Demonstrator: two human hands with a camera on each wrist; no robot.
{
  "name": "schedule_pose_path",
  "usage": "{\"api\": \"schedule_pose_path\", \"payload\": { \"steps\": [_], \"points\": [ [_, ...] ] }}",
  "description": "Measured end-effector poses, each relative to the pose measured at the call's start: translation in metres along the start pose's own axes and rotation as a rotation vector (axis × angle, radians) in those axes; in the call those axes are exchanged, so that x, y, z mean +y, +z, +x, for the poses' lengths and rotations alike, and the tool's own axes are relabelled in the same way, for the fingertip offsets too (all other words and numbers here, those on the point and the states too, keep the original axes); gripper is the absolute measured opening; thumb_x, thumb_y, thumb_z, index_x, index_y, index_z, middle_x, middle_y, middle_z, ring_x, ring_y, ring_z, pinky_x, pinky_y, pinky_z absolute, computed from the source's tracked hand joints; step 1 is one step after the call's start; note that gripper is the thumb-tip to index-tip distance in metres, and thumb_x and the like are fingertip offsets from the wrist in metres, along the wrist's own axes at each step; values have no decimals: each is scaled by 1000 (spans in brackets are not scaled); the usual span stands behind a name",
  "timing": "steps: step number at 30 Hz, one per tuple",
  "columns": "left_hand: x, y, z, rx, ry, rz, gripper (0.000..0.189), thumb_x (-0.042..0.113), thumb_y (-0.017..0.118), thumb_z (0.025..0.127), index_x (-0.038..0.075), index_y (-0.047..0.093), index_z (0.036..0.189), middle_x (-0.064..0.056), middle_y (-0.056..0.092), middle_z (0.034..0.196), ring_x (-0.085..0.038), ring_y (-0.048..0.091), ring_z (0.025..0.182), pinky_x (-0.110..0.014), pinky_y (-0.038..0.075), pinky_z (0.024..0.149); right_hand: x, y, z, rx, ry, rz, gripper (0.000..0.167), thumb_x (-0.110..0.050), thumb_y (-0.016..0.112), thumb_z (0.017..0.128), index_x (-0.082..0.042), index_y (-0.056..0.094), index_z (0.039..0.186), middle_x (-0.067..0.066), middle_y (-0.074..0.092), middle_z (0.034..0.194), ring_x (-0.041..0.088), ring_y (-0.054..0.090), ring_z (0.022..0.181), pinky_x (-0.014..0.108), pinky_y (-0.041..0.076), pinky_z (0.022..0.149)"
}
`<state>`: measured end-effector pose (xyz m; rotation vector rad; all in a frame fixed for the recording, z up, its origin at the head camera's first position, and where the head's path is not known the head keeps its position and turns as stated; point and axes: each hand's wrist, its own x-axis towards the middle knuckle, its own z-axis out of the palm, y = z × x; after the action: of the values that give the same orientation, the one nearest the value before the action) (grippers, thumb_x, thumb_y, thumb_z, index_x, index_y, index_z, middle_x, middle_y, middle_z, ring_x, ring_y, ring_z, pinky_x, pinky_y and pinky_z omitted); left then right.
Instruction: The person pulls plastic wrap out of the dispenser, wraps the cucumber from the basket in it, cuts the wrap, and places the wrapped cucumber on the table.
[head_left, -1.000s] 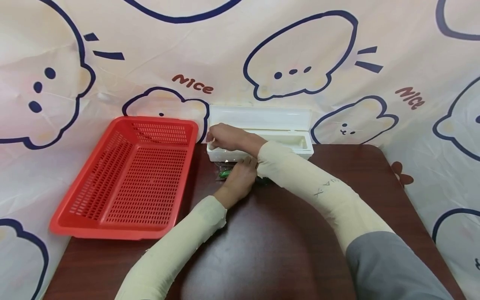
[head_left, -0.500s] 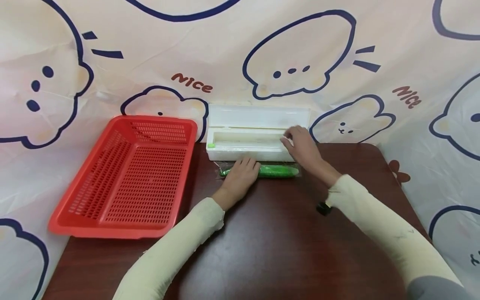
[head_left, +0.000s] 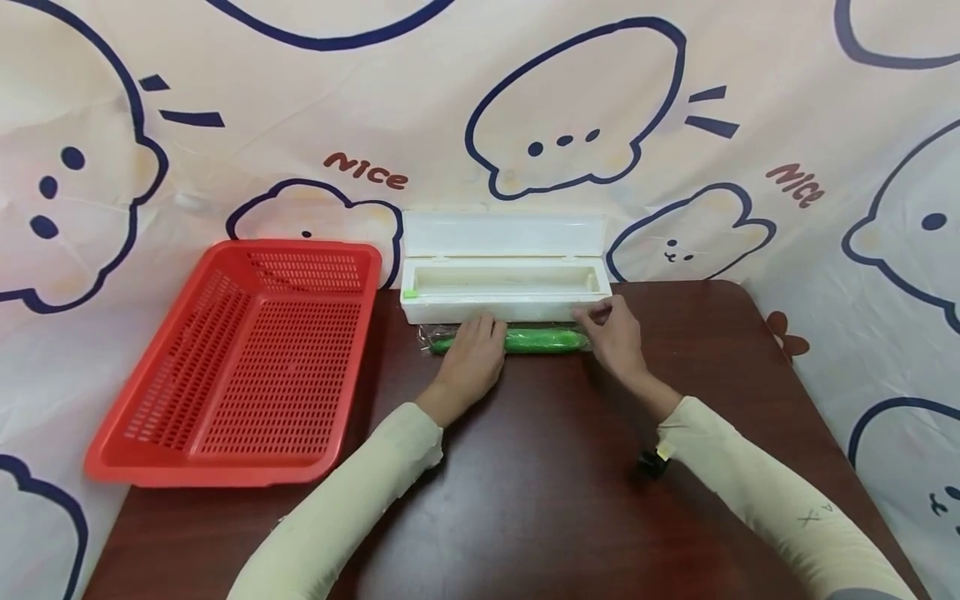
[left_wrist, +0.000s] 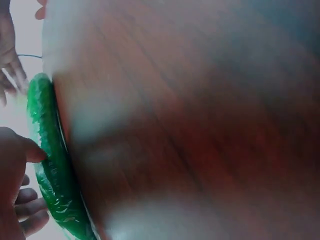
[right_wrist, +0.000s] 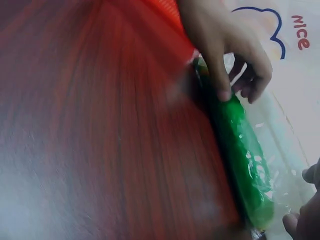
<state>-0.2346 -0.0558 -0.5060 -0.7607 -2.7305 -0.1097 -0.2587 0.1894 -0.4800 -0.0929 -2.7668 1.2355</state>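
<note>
A green cucumber (head_left: 546, 340) in clear plastic film (right_wrist: 259, 142) lies along the front of a long white cling film dispenser (head_left: 517, 312). My left hand (head_left: 471, 358) holds it near its left end, thumb on the near side and fingers over the far side in the right wrist view. My right hand (head_left: 617, 340) is at the dispenser's front right corner, beside the cucumber's right end. Its thumb and fingertips (right_wrist: 290, 222) stand apart over the film in the right wrist view. The dispenser's white lid (head_left: 502, 235) is raised, and a small green slider (head_left: 410, 293) sits at its left end.
A large red plastic basket (head_left: 232, 477) stands on the left of the dark brown table (head_left: 525, 500). Behind the dispenser hangs a pale printed curtain (head_left: 420, 100). A small black device (head_left: 652, 463) is at the right wrist.
My right hand has moved from the dispenser's left end across to its right end, then down towards the cucumber's end. My left hand stays on the cucumber. The head view has shifted slightly.
</note>
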Motion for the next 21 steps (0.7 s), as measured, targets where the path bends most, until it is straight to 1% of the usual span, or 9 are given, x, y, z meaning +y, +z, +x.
{"api": "schedule_pose_path", "payload": {
  "steps": [3, 5, 6, 8, 12, 14, 17, 19, 21],
  "points": [
    [-1, -1, -2, 61, -84, -47, 20, 10, 60, 94, -1, 58, 111, -13, 53, 100, -27, 53, 89, -39, 49, 77, -1, 5, -2, -2, 24, 28, 41, -34, 71, 97, -4, 57, 121, 17, 72, 118, 32, 70, 109, 45, 57, 89],
    [-2, -3, -2, 125, -187, -87, 20, 8, 62, 91, 0, 59, 109, -15, 56, 104, -30, 55, 92, -42, 49, 79, 0, 8, -3, 7, 9, 58, 39, -31, 73, 96, -5, 59, 121, 15, 73, 119, 31, 70, 110, 44, 56, 92],
    [-4, -4, -2, 156, -256, -115, 23, 8, 64, 90, 0, 59, 111, -16, 57, 107, -32, 56, 96, -43, 49, 82, 1, 9, -3, 12, 0, 75, 39, -30, 74, 95, -5, 59, 121, 15, 73, 118, 30, 70, 110, 44, 56, 94],
    [-7, -7, -3, 231, -429, -212, 32, 7, 66, 88, -2, 58, 118, -20, 57, 117, -37, 54, 108, -47, 47, 92, 2, 13, -4, 17, -18, 106, 40, -29, 76, 94, -4, 59, 120, 15, 73, 116, 29, 69, 109, 42, 55, 96],
    [-16, -15, -2, 377, -807, -462, 57, 8, 70, 86, -5, 45, 136, -23, 43, 134, -39, 39, 125, -50, 36, 105, 4, 19, -4, 8, -57, 117, 42, -28, 78, 92, -4, 59, 121, 14, 73, 111, 28, 67, 104, 39, 53, 94],
    [-20, -19, -1, 440, -964, -571, 63, 9, 71, 85, -2, 40, 139, -22, 38, 138, -38, 34, 128, -50, 33, 106, 5, 22, -3, 8, -88, 99, 41, -28, 78, 92, -4, 62, 120, 13, 72, 107, 26, 66, 99, 37, 52, 90],
    [-25, -23, 1, 485, -1121, -696, 64, 12, 72, 86, 0, 37, 138, -22, 37, 137, -38, 33, 128, -51, 31, 109, 6, 24, 2, 22, -174, 53, 35, -25, 80, 90, -4, 69, 116, 11, 72, 98, 23, 63, 91, 34, 49, 86],
    [-29, -24, 1, 488, -1195, -767, 62, 12, 72, 86, -1, 38, 136, -23, 40, 135, -40, 36, 129, -52, 31, 111, 6, 25, 5, 29, -268, 12, 28, -22, 80, 89, -5, 74, 111, 9, 72, 92, 21, 62, 86, 33, 47, 83],
    [-31, -24, 1, 474, -1249, -837, 59, 10, 71, 87, -1, 39, 135, -23, 47, 128, -41, 40, 128, -53, 30, 112, 6, 27, 8, 36, -368, -36, 20, -19, 81, 88, -6, 78, 103, 8, 71, 86, 20, 61, 82, 33, 45, 82]
  ]
}}
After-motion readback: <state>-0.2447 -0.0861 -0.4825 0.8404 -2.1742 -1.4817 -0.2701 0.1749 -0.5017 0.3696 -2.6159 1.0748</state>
